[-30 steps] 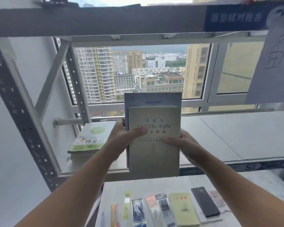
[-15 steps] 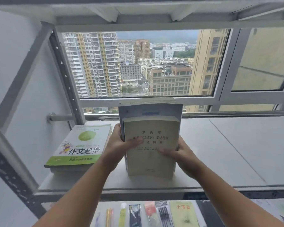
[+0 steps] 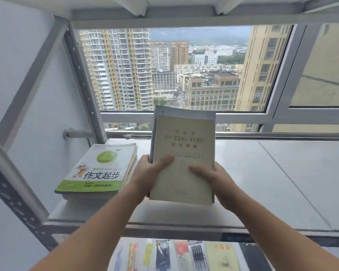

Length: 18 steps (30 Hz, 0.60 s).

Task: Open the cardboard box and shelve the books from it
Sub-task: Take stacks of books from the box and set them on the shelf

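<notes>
Both hands hold a small stack of books (image 3: 182, 153) upright over the white shelf board (image 3: 262, 182). A pale cream booklet with red and black print faces me, and a larger blue-white book stands behind it. My left hand (image 3: 149, 173) grips the stack's left edge, thumb on the cover. My right hand (image 3: 213, 177) grips the lower right edge, thumb on the cover. To the left, a pile of books (image 3: 100, 171) with a green-and-white cover on top lies flat on the same shelf. The cardboard box is out of view.
A grey slotted metal upright (image 3: 14, 192) and a diagonal brace frame the shelf's left side. A window (image 3: 184, 71) and a steel rail (image 3: 282, 135) run behind it. On the level below lie packs of pens (image 3: 162, 255), a yellow booklet (image 3: 221, 257) and other stationery.
The stack has moved forward and up over the shelf board, tilting slightly, and my view has risen closer to the shelf. Both hands keep their hold.
</notes>
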Tool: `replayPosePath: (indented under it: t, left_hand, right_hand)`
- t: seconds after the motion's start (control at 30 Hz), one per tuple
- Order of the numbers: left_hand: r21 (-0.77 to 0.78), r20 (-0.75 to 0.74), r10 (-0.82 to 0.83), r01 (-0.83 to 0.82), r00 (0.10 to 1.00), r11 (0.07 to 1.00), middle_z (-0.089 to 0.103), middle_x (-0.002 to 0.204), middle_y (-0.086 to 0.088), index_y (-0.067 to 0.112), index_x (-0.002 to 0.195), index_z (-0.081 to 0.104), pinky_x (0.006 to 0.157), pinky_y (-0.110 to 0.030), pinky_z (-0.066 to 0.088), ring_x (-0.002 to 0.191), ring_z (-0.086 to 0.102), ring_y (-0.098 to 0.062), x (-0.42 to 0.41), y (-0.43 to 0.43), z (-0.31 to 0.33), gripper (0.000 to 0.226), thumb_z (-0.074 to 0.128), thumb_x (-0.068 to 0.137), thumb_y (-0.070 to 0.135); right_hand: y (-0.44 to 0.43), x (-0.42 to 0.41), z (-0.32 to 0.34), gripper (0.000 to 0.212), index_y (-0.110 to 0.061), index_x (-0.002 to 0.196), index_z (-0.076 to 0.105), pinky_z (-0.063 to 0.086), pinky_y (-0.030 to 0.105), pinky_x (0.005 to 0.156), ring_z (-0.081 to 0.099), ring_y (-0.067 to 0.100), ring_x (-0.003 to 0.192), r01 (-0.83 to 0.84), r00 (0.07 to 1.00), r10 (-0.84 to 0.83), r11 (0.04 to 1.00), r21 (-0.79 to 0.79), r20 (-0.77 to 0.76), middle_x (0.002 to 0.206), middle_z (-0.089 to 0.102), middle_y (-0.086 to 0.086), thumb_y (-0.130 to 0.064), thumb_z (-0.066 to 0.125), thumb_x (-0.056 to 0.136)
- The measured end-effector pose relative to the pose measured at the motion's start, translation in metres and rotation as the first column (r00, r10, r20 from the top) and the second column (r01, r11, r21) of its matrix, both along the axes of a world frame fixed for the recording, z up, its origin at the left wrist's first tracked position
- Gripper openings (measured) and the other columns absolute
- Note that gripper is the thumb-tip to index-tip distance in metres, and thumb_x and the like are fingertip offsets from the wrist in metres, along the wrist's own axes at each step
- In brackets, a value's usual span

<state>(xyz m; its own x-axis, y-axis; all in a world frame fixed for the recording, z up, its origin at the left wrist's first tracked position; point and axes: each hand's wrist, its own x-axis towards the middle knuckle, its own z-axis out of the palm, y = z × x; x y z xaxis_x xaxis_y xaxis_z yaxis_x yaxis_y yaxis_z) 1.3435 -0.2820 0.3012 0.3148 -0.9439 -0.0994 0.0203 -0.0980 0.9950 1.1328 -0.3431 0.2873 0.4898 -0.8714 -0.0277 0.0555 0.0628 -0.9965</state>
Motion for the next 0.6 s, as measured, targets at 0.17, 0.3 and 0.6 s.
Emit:
replayPosePath:
  t: [0.17, 0.3, 0.6]
  left_hand:
    - [0.241, -0.18, 0.056, -0.011, 0.982, 0.971, 0.082, 0.111, -0.014, 0.013, 0.12, 0.077, 0.099, -0.052, 0.06, 0.106, 0.079, -0.035, 0.005, -0.001, 0.022, 0.047, 0.078, 0.088, 0.048]
    - [0.328, -0.149, 0.102, -0.048, 0.984, 0.944, 0.083, 0.081, -0.012, 0.012, 0.106, 0.074, 0.075, -0.04, 0.064, 0.078, 0.078, -0.03, 0.011, 0.001, 0.022, 0.022, 0.068, 0.101, 0.032]
    - [0.398, -0.016, 0.145, -0.127, 0.989, 0.909, 0.079, 0.091, -0.006, 0.012, 0.116, 0.074, 0.046, -0.021, 0.053, 0.07, 0.074, -0.02, 0.019, 0.002, 0.015, 0.034, 0.064, 0.103, 0.041]
  right_hand:
    - [-0.009, 0.016, 0.022, 0.042, -0.018, 0.129, 0.072, 0.065, 0.044, 0.084, 0.081, 0.029, 0.098, -0.025, 0.988, 0.076, 0.939, 0.342, -0.136, 0.112, 0.083, 0.007, -0.04, 0.073, 0.094]
    - [-0.005, 0.024, 0.026, 0.037, -0.019, 0.125, 0.071, 0.062, 0.03, 0.057, 0.08, 0.021, 0.07, -0.041, 0.961, 0.154, 0.902, 0.43, -0.23, 0.095, 0.084, 0.005, -0.043, 0.069, 0.097]
    - [-0.009, 0.031, 0.02, 0.039, -0.017, 0.125, 0.071, 0.062, 0.034, 0.062, 0.078, 0.027, 0.081, 0.039, 0.945, 0.084, 0.93, 0.367, -0.315, 0.119, 0.081, 0.011, -0.042, 0.069, 0.095]
